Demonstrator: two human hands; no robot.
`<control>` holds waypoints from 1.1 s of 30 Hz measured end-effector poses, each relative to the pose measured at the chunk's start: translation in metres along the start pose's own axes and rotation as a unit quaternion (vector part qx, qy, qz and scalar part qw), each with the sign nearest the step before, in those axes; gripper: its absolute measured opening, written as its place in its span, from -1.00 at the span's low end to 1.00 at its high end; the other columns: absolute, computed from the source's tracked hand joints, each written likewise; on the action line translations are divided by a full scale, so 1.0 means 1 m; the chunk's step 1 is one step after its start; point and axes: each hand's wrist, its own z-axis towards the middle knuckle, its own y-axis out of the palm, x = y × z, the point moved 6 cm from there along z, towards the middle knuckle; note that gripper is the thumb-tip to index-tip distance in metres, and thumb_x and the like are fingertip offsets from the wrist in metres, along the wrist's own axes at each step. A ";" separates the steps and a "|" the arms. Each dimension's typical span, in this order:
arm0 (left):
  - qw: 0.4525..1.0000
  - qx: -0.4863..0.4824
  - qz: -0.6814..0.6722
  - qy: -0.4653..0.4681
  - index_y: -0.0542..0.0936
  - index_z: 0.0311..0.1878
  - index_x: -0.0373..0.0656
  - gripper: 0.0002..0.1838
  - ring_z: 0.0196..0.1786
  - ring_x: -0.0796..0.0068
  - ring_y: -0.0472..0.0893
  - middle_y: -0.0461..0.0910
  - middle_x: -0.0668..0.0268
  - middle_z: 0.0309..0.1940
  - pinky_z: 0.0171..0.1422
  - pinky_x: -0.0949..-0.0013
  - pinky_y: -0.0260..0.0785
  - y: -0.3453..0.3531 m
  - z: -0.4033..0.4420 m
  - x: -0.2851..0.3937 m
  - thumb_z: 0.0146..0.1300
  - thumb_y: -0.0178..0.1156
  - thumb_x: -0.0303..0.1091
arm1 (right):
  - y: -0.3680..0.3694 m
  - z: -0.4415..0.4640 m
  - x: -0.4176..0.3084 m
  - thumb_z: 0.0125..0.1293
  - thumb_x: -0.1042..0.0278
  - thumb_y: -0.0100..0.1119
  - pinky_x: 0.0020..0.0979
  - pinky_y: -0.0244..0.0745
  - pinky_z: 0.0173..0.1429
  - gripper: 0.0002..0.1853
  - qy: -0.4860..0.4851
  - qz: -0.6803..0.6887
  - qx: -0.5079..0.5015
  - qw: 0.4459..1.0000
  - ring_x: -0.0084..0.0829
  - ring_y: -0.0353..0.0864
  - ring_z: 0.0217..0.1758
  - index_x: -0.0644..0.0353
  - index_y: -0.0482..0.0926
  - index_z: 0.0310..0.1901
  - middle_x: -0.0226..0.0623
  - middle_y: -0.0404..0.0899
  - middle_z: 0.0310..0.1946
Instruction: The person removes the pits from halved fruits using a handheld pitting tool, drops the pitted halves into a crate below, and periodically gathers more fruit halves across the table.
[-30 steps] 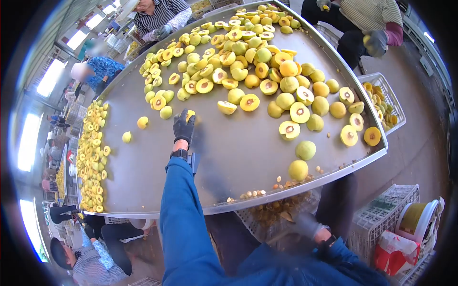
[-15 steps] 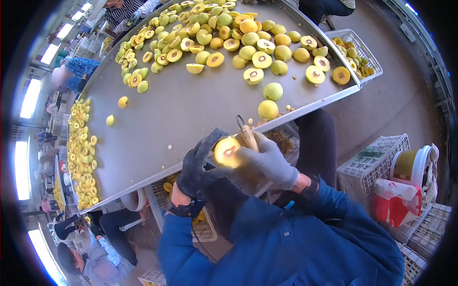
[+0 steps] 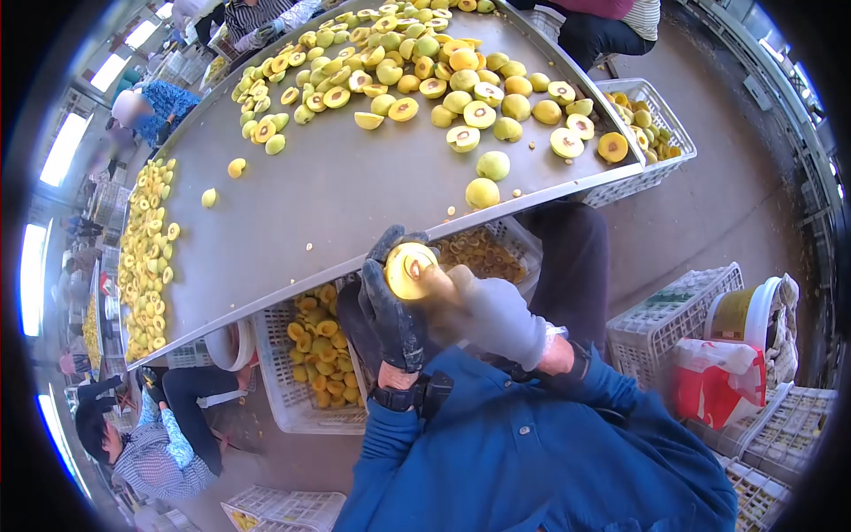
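Note:
My left hand (image 3: pixel 390 310), in a dark glove, holds a halved yellow peach (image 3: pixel 401 282) with its cut face up, close to the table's front edge. My right hand (image 3: pixel 505 319), in a grey glove and blurred by motion, grips a pitting tool by its wooden handle (image 3: pixel 440 282). The tool's metal loop lies against the cut face, around the reddish pit area. Just beyond my hands is the metal table (image 3: pixel 266 208), bearing a heap of whole and halved peaches (image 3: pixel 417 66). Two whole peaches (image 3: pixel 483 192) sit near its front edge.
Below the table stand a crate (image 3: pixel 277 381) of peach halves and a container (image 3: pixel 530 244) of brown scraps. Another peach crate (image 3: pixel 678 146) is at the table's right corner. Stacked crates (image 3: pixel 660 324) and a red-white bag (image 3: pixel 720 381) are at right. Co-workers sit around the table.
The tool's loop has come down from above the peach half onto its cut face. Both hands sit slightly further left. The view has shifted, showing more of the crate under the table.

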 end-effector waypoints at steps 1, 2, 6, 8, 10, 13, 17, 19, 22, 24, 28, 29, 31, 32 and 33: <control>1.000 -0.006 0.003 0.004 0.38 0.31 -0.34 -0.54 0.24 0.12 0.50 0.51 0.01 0.19 0.35 0.20 0.32 0.003 -0.002 -0.001 0.41 0.08 -0.38 | 0.000 0.000 0.000 0.21 0.27 0.28 -0.04 0.46 -0.49 -0.72 0.002 -0.012 -0.012 1.000 0.05 0.58 -0.57 0.20 0.37 -0.25 -0.07 0.51 -0.68; 1.000 -0.013 0.007 0.007 0.39 0.31 -0.34 -0.55 0.24 0.12 0.50 0.51 0.01 0.19 0.35 0.20 0.32 0.006 -0.006 -0.002 0.41 0.08 -0.38 | 0.001 -0.001 0.000 0.20 0.29 0.27 -0.04 0.46 -0.49 -0.72 0.007 -0.024 -0.024 0.999 0.05 0.58 -0.58 0.20 0.37 -0.24 -0.07 0.51 -0.68; 0.998 -0.063 0.027 0.009 0.40 0.30 -0.31 -0.56 0.23 0.13 0.51 0.52 0.03 0.18 0.34 0.19 0.32 0.012 -0.023 -0.017 0.41 0.08 -0.38 | 0.010 -0.005 0.012 0.19 0.33 0.26 -0.04 0.47 -0.47 -0.72 0.034 0.022 -0.047 0.998 0.06 0.59 -0.54 0.21 0.36 -0.21 -0.04 0.53 -0.63; 0.993 -0.106 0.048 -0.005 0.41 0.30 -0.29 -0.57 0.22 0.14 0.51 0.53 0.03 0.18 0.33 0.19 0.33 0.011 -0.040 -0.034 0.41 0.08 -0.38 | 0.010 -0.006 0.010 0.20 0.33 0.26 -0.04 0.47 -0.46 -0.72 0.020 0.014 -0.030 0.999 0.06 0.60 -0.52 0.22 0.36 -0.21 -0.04 0.54 -0.62; 0.983 -0.162 0.076 -0.030 0.41 0.30 -0.28 -0.57 0.22 0.14 0.52 0.53 0.04 0.17 0.33 0.19 0.33 0.003 -0.062 -0.055 0.40 0.08 -0.38 | 0.028 -0.008 0.019 0.17 0.34 0.27 -0.17 0.45 -0.51 -0.65 -0.039 -0.052 -0.030 0.997 -0.09 0.60 -0.53 0.21 0.37 -0.08 -0.20 0.50 -0.52; 0.969 -0.203 0.119 -0.078 0.42 0.29 -0.26 -0.58 0.21 0.15 0.52 0.54 0.05 0.16 0.32 0.18 0.33 -0.018 -0.077 -0.076 0.40 0.08 -0.38 | 0.015 -0.007 0.021 0.16 0.37 0.27 -0.19 0.43 -0.52 -0.68 -0.003 -0.021 -0.050 0.999 -0.11 0.60 -0.52 0.20 0.37 -0.12 -0.24 0.51 -0.54; 0.989 -0.025 -0.054 -0.137 0.48 0.10 -0.30 -0.70 -0.02 0.28 0.58 0.60 0.13 -0.06 0.16 0.27 0.42 0.011 0.019 0.006 0.45 -0.04 -0.32 | 0.015 -0.003 0.028 0.21 0.39 0.23 -0.13 0.42 -0.50 -0.78 0.017 0.071 -0.047 0.996 -0.01 0.57 -0.55 0.18 0.38 -0.22 -0.14 0.52 -0.60; 0.980 0.010 -0.103 -0.172 0.52 -0.03 -0.34 -0.67 -0.16 0.37 0.62 0.64 0.18 -0.21 0.06 0.33 0.48 0.018 0.044 0.025 0.49 -0.12 -0.27 | 0.011 0.000 0.029 0.24 0.36 0.20 -0.10 0.43 -0.47 -0.79 0.031 0.048 -0.065 0.996 0.00 0.59 -0.51 0.20 0.39 -0.19 -0.09 0.53 -0.60; 0.965 0.025 -0.152 -0.211 0.57 -0.11 -0.32 -0.61 -0.17 0.38 0.61 0.63 0.19 -0.25 0.03 0.34 0.48 0.013 0.045 -0.011 0.49 -0.15 -0.21 | 0.006 0.011 0.030 0.27 0.34 0.18 -0.06 0.43 -0.42 -0.80 0.084 0.039 -0.144 0.985 0.01 0.62 -0.46 0.22 0.40 -0.19 -0.04 0.55 -0.58; 0.954 0.037 -0.189 -0.231 0.60 -0.16 -0.31 -0.57 -0.18 0.39 0.61 0.63 0.20 -0.27 0.01 0.34 0.48 0.018 0.050 -0.025 0.49 -0.18 -0.17 | 0.010 0.008 0.025 0.23 0.30 0.19 -0.03 0.50 -0.32 -0.75 0.080 0.136 -0.126 0.979 0.10 0.65 -0.42 0.33 0.43 -0.23 0.06 0.59 -0.54; 0.981 -0.022 -0.087 -0.171 0.61 -0.23 -0.33 -0.55 -0.23 0.41 0.60 0.62 0.21 -0.29 -0.05 0.34 0.47 0.023 0.059 -0.018 0.48 -0.19 -0.19 | 0.031 0.001 0.033 0.20 0.35 0.15 -0.12 0.51 -0.29 -0.77 0.150 0.310 -0.125 0.930 -0.05 0.66 -0.44 0.35 0.47 -0.22 0.01 0.57 -0.55; 0.990 -0.032 -0.071 -0.118 0.59 -0.14 -0.33 -0.53 -0.25 0.37 0.62 0.63 0.17 -0.27 -0.06 0.32 0.49 0.024 0.061 -0.019 0.50 -0.20 -0.13 | 0.025 0.001 0.031 0.20 0.36 0.14 -0.15 0.51 -0.28 -0.77 0.167 0.312 -0.123 0.927 -0.10 0.66 -0.43 0.36 0.48 -0.22 -0.01 0.57 -0.54; 0.960 0.016 -0.199 -0.196 0.56 -0.07 -0.33 -0.49 -0.24 0.34 0.64 0.64 0.14 -0.24 -0.06 0.31 0.51 0.030 0.055 -0.002 0.52 -0.22 -0.06 | 0.027 -0.001 0.030 0.21 0.36 0.13 -0.17 0.51 -0.29 -0.77 0.234 0.413 -0.192 0.859 -0.14 0.63 -0.45 0.38 0.49 -0.22 -0.05 0.57 -0.55; 0.937 0.039 -0.259 -0.232 0.55 -0.03 -0.33 -0.47 -0.24 0.32 0.65 0.64 0.12 -0.23 -0.07 0.30 0.52 0.032 0.052 0.003 0.53 -0.22 -0.02 | 0.029 -0.004 0.029 0.22 0.36 0.12 -0.18 0.51 -0.29 -0.77 0.265 0.462 -0.223 0.816 -0.16 0.62 -0.46 0.38 0.49 -0.22 -0.07 0.57 -0.55; 0.902 0.061 -0.347 -0.249 0.51 0.06 -0.36 -0.36 -0.23 0.28 0.66 0.65 0.10 -0.24 -0.07 0.29 0.55 0.034 0.049 -0.005 0.52 -0.26 0.12 | 0.023 -0.003 0.024 0.25 0.35 0.10 -0.26 0.50 -0.39 -0.78 0.215 0.460 -0.236 0.829 -0.28 0.60 -0.53 0.37 0.49 -0.23 -0.15 0.55 -0.59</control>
